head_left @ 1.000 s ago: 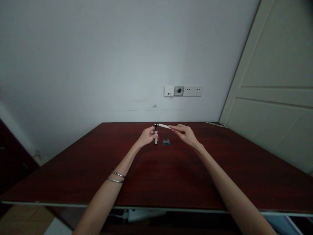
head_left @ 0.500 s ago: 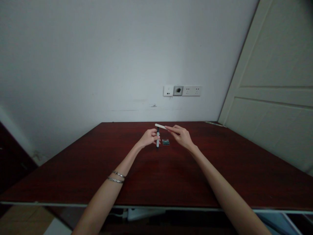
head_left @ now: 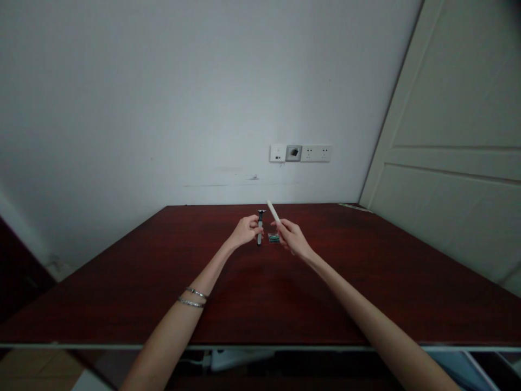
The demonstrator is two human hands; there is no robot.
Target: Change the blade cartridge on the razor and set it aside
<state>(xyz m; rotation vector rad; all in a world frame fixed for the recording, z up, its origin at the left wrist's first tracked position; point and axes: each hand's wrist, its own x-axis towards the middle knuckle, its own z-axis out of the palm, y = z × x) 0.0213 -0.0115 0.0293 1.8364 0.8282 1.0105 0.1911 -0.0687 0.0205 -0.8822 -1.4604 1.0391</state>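
Note:
My left hand (head_left: 246, 230) is closed around a slim razor-like handle (head_left: 259, 228) with a dark head, held upright over the dark red table (head_left: 252, 293). Two thin bracelets (head_left: 192, 297) sit on that wrist. My right hand (head_left: 293, 239) is closed on a white stick-shaped piece (head_left: 273, 211) that points up and to the left. Between the two hands, on the table, lies a small teal cartridge pack (head_left: 274, 238), just below my right fingers.
A white wall stands behind the table with a row of sockets (head_left: 300, 153). A cream door (head_left: 456, 163) is at the right. The table's near edge (head_left: 252, 345) has a pale rim, with floor and a white object under it.
My right hand has drawn back toward me and down, close to the teal pack. The white piece has swung from nearly level to pointing upward. The left hand has barely moved.

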